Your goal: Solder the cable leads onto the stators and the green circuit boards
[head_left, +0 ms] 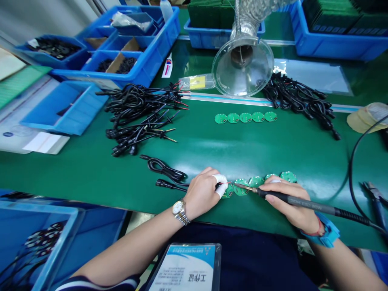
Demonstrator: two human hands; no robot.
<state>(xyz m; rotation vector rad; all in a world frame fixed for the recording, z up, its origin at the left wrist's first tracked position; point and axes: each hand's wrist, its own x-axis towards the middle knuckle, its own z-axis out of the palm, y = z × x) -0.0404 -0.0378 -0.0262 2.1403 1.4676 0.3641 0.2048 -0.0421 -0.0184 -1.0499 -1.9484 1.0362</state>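
Observation:
My left hand (206,189), with white covers on its fingertips, pinches the red-wired end of a black cable (178,186) over the leftmost green circuit board (228,191). A soldering iron (287,199) lies in the grip of my right hand (291,202). Its tip points left, close to the red wire; whether they touch I cannot tell. Several round green boards (256,182) run in a joined row beneath both hands, the right fingers partly covering them. Beside my left hand lie the cable's black connector and a coiled black lead (165,167).
Bundled black cables (139,109) lie at the back left, more cables (300,97) at the back right. Another row of round boards (245,117) sits mid-table below a clear fume hood (243,66). Pliers (377,202) lie at far right. Blue bins (148,60) line the back.

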